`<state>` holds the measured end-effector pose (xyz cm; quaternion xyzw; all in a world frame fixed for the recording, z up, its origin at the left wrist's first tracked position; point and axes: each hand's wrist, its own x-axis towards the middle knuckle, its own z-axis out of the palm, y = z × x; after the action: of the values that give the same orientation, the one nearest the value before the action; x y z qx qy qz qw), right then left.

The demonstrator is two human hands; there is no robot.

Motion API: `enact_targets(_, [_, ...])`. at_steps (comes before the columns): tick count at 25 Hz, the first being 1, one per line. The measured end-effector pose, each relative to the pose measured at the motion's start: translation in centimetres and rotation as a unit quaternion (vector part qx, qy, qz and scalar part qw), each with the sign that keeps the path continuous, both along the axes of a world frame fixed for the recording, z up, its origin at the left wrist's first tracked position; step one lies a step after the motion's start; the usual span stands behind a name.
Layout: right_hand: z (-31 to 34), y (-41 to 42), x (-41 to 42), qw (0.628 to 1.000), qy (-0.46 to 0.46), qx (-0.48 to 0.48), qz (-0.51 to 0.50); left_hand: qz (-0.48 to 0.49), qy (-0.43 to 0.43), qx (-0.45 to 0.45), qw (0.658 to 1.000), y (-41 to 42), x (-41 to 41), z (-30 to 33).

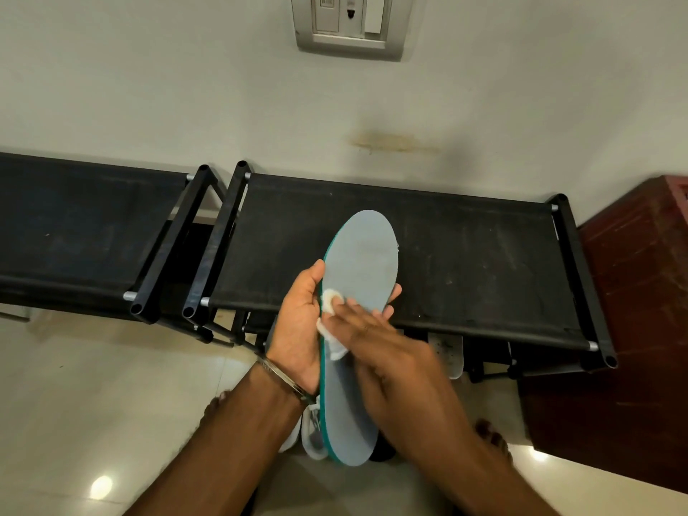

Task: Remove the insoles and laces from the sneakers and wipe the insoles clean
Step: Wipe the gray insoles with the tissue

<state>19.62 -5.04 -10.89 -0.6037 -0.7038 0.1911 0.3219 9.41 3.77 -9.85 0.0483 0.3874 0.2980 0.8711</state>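
1. Insole (pixel 363 262): one grey insole with a teal edge is already out of its shoe and held in the air, its toe end over the near edge of the black shoe rack (pixel 465 262), its heel end down over the floor.
2. Left hand (pixel 301 325): it grips the insole's left edge about midway along, thumb on the grey face and fingertips wrapped round to show at the right edge.
3. Right hand (pixel 376 340): its fingers lie fairly straight and press a small white wipe (pixel 329 301) flat onto the grey face, close beside the left thumb; motion blur suggests it is rubbing.
4. Stage: I judge the wiping of this insole to be under way, not finished.
5. Sneaker (pixel 312 430): a white shoe sits on the floor below the forearms, mostly hidden; whether its lace is out I cannot tell.
6. Remaining: no second insole or loose laces are identifiable, so the other insole, and possibly the laces, appear still to do.
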Motion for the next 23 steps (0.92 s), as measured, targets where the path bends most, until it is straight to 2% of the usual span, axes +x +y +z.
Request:
enact_targets(2, [-0.6,0.1,0.0,0.999,-0.021,0.023,0.038,0.002,-0.001,-0.001,1.000,0.3,-0.4,-0.1])
enact_targets(4, [-1.5,1.1,1.8,0.998,-0.050,0.020,-0.030,-0.020,-0.003,0.026,0.999,0.2,-0.6,-0.6])
enact_targets(6, [-1.5,1.2,2.4,0.996,-0.033,0.006,-0.079,-0.018,0.004,0.037,0.999,0.0,-0.4,-0.5])
enact_targets(10, [-0.3,0.0,-0.5,0.999,-0.014,0.030,0.027,0.007,-0.020,0.018,1.000,0.6,-0.7,-0.7])
enact_targets(11, [-0.5,0.3,-0.1,0.999,-0.023,0.033,0.027,0.001,-0.017,0.024,1.000,0.6,-0.9,-0.8])
enact_targets(15, [-1.7,1.6,3.2,0.995,-0.055,0.012,-0.081,-0.036,-0.016,0.056,0.998,-0.2,-0.4,-1.0])
enact_targets(18, [-1.4,1.5,3.5,0.993,-0.051,0.014,-0.103,-0.061,-0.004,0.066,0.996,-0.6,-0.2,-0.3])
enact_targets(23, [-1.4,1.4,3.9,0.988,0.035,0.006,-0.148,-0.104,-0.019,0.075,0.992,-1.7,0.6,0.2])
